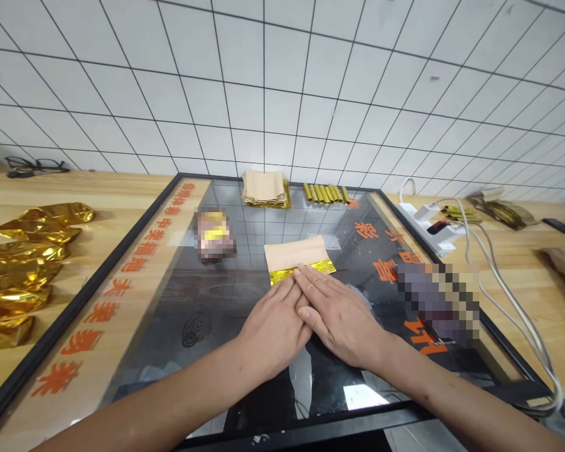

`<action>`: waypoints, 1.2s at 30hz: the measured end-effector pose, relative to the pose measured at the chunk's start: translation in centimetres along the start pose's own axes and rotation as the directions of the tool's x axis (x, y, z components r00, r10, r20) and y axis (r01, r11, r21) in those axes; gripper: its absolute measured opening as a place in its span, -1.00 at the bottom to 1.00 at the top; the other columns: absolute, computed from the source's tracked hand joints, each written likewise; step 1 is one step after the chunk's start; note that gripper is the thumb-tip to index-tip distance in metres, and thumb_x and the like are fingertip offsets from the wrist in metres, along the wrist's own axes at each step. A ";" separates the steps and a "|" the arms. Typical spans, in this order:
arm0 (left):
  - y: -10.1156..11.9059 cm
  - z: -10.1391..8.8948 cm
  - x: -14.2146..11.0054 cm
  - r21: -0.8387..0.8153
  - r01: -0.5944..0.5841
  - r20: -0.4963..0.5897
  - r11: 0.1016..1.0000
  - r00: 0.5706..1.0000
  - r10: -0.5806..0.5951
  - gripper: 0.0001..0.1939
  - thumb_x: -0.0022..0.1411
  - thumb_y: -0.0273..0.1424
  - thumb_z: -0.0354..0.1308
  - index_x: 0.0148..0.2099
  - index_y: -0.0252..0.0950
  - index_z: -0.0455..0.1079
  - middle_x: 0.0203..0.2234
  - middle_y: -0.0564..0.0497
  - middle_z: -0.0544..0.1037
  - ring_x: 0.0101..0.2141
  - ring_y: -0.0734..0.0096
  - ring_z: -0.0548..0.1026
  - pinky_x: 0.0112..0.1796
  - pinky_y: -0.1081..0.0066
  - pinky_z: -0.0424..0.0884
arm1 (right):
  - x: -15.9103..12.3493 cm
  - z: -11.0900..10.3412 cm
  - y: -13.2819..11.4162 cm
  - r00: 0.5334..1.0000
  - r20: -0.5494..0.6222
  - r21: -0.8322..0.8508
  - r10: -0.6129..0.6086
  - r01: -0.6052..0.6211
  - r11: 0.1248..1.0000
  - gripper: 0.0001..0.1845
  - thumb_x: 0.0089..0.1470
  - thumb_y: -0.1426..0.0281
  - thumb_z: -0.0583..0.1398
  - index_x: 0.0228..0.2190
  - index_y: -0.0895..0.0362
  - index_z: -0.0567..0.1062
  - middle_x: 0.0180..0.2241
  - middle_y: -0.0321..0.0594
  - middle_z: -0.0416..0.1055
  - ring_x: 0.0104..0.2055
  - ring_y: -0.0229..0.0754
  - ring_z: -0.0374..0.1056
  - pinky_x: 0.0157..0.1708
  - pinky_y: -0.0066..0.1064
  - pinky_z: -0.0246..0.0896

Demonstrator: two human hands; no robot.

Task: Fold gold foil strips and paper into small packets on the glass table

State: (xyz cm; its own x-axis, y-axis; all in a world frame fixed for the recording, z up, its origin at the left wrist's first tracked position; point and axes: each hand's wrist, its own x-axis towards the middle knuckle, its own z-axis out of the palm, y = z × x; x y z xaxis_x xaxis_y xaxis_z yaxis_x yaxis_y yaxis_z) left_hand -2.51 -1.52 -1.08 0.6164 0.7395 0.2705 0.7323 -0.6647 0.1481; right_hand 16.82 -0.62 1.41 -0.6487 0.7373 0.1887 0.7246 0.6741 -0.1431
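A brown paper sheet (294,253) with a strip of gold foil (328,267) along its near edge lies on the glass top. My left hand (277,320) rests over the near edge of the foil with its fingers stretched forward. Partly across it lies my right hand (341,311), fingers extended and its thumb over the left hand. Both hands are palm down and press on the sheet's near part. Whatever lies beneath the palms is hidden.
At the back stand a stack of brown papers (263,188) and a row of gold rolls (326,194). Crumpled gold foil (19,270) lies left. A power strip (428,229) with white cables (508,314) sits right. Another person's hand (562,260) shows at the right edge.
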 end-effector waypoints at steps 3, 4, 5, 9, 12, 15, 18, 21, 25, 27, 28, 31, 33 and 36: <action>0.0 0.1 -0.1 0.001 0.003 0.009 1.000 1.000 -0.003 -0.30 0.58 -0.17 0.03 0.55 -0.50 0.11 0.49 -0.33 0.24 0.46 -0.01 0.25 0.44 0.08 0.21 | 0.1 0.3 0.7 0.999 0.010 0.050 0.035 -0.036 0.998 -0.32 0.54 0.17 -0.02 0.45 0.33 0.24 0.49 0.16 0.12 0.53 0.05 0.10 0.47 0.02 0.15; -0.1 0.1 -0.1 0.003 0.002 0.017 1.000 1.000 -0.002 -0.28 0.57 -0.15 0.04 0.55 -0.51 0.11 0.50 -0.33 0.21 0.47 -0.02 0.24 0.45 0.06 0.21 | 0.0 0.4 1.0 0.999 0.010 0.049 0.045 -0.045 0.998 -0.33 0.54 0.16 -0.01 0.45 0.31 0.25 0.49 0.16 0.11 0.53 0.05 0.10 0.47 0.03 0.15; -0.1 0.2 -0.2 0.002 0.002 0.027 1.000 1.000 -0.002 -0.27 0.57 -0.13 0.05 0.55 -0.51 0.12 0.51 -0.34 0.20 0.47 -0.04 0.23 0.45 0.05 0.20 | -0.1 0.4 1.3 0.999 0.009 0.040 0.048 -0.048 0.998 -0.33 0.54 0.16 -0.01 0.45 0.31 0.26 0.49 0.15 0.12 0.54 0.05 0.10 0.47 0.04 0.15; -0.2 0.0 -0.4 -0.010 0.009 0.057 1.000 0.998 -0.009 -0.28 0.56 -0.13 0.08 0.54 -0.47 0.15 0.52 -0.30 0.18 0.48 -0.03 0.23 0.45 0.03 0.21 | -0.3 0.3 1.8 0.999 -0.001 -0.018 0.043 -0.043 0.999 -0.33 0.54 0.16 -0.02 0.42 0.35 0.30 0.47 0.18 0.15 0.52 0.04 0.14 0.47 0.01 0.16; -0.2 -0.2 -0.3 -0.024 0.018 0.065 1.000 0.998 -0.016 -0.28 0.56 -0.13 0.07 0.54 -0.47 0.13 0.51 -0.28 0.20 0.48 0.01 0.23 0.45 0.04 0.21 | -0.3 0.2 1.6 0.999 -0.019 -0.035 0.048 -0.048 0.998 -0.35 0.54 0.18 -0.03 0.41 0.35 0.32 0.46 0.16 0.18 0.50 0.04 0.19 0.45 0.01 0.20; -0.2 -0.4 -0.2 -0.042 0.036 0.071 0.998 0.997 -0.033 -0.30 0.56 -0.13 0.07 0.53 -0.46 0.15 0.51 -0.27 0.20 0.47 0.03 0.24 0.44 0.05 0.23 | -0.2 0.4 1.5 0.998 -0.032 -0.028 0.059 -0.060 0.998 -0.37 0.54 0.20 -0.03 0.41 0.32 0.33 0.46 0.12 0.21 0.48 0.04 0.22 0.44 0.01 0.23; -0.1 -0.6 -0.1 -0.062 0.054 0.068 0.997 0.996 -0.050 -0.30 0.55 -0.14 0.08 0.53 -0.46 0.15 0.51 -0.27 0.22 0.47 0.05 0.25 0.44 0.06 0.24 | -0.3 0.8 1.7 0.997 -0.043 -0.041 0.064 -0.066 0.997 -0.38 0.54 0.19 -0.02 0.41 0.29 0.34 0.46 0.09 0.21 0.49 0.04 0.20 0.45 0.01 0.21; -0.2 -0.6 0.0 -0.061 0.077 0.061 0.995 0.995 -0.074 -0.33 0.56 -0.16 0.06 0.51 -0.47 0.18 0.48 -0.29 0.27 0.45 0.03 0.28 0.43 0.08 0.25 | -0.7 1.1 2.2 0.996 -0.048 -0.083 0.074 -0.078 0.994 -0.38 0.54 0.19 -0.01 0.39 0.31 0.36 0.47 0.08 0.20 0.50 0.08 0.19 0.46 0.03 0.20; -0.3 -0.4 0.3 0.004 0.068 0.071 0.998 0.995 -0.068 -0.36 0.58 -0.15 0.01 0.48 -0.50 0.23 0.47 -0.33 0.29 0.44 -0.01 0.29 0.42 0.08 0.25 | -0.9 1.3 2.5 0.993 -0.069 -0.104 0.092 -0.099 0.990 -0.39 0.53 0.19 0.02 0.39 0.28 0.38 0.46 0.08 0.21 0.48 0.09 0.22 0.44 0.04 0.22; -0.3 -0.2 0.5 0.034 0.067 0.081 0.997 0.994 -0.069 -0.33 0.59 -0.12 -0.01 0.50 -0.51 0.20 0.49 -0.33 0.24 0.45 -0.03 0.27 0.42 0.06 0.25 | -0.9 1.3 2.4 0.992 -0.079 -0.103 0.093 -0.101 0.990 -0.39 0.52 0.19 0.04 0.39 0.27 0.38 0.45 0.09 0.23 0.47 0.11 0.24 0.43 0.06 0.23; -0.3 -0.2 0.5 0.041 0.069 0.084 0.997 0.994 -0.072 -0.31 0.59 -0.11 -0.02 0.51 -0.51 0.18 0.49 -0.32 0.23 0.45 -0.03 0.27 0.41 0.06 0.25 | -0.9 1.3 2.4 0.992 -0.082 -0.102 0.093 -0.102 0.990 -0.39 0.51 0.20 0.04 0.39 0.27 0.39 0.45 0.09 0.23 0.47 0.12 0.25 0.43 0.07 0.24; -0.4 -0.1 0.6 0.046 0.076 0.086 0.996 0.993 -0.080 -0.30 0.60 -0.10 -0.03 0.54 -0.47 0.15 0.50 -0.28 0.23 0.45 -0.02 0.26 0.39 0.06 0.27 | -0.8 1.5 2.3 0.992 -0.086 -0.105 0.093 -0.102 0.989 -0.39 0.51 0.20 0.04 0.38 0.27 0.39 0.44 0.10 0.25 0.46 0.13 0.25 0.42 0.07 0.25; -0.4 -0.1 0.7 0.045 0.078 0.089 0.996 0.993 -0.081 -0.31 0.60 -0.10 -0.04 0.54 -0.44 0.14 0.50 -0.26 0.24 0.45 -0.01 0.25 0.38 0.04 0.27 | -0.9 1.6 2.4 0.992 -0.089 -0.112 0.089 -0.098 0.989 -0.40 0.51 0.21 0.04 0.38 0.28 0.39 0.44 0.11 0.24 0.46 0.12 0.25 0.42 0.07 0.24; -0.3 -0.2 0.7 0.042 0.089 0.094 0.995 0.991 -0.093 -0.31 0.60 -0.10 -0.03 0.54 -0.43 0.14 0.50 -0.25 0.24 0.44 -0.01 0.26 0.37 0.03 0.28 | -0.9 1.8 2.4 0.992 -0.091 -0.128 0.085 -0.097 0.987 -0.40 0.52 0.21 0.04 0.38 0.29 0.39 0.45 0.12 0.22 0.47 0.11 0.25 0.42 0.06 0.25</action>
State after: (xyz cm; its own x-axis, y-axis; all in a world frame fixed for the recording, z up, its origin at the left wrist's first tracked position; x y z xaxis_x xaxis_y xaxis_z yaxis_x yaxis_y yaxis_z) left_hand -2.36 -0.83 -0.76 0.5704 0.8046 0.1651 0.7958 -0.5912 0.1311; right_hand 18.75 0.39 -0.81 -0.5604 0.7851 0.2637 0.8078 0.5884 -0.0349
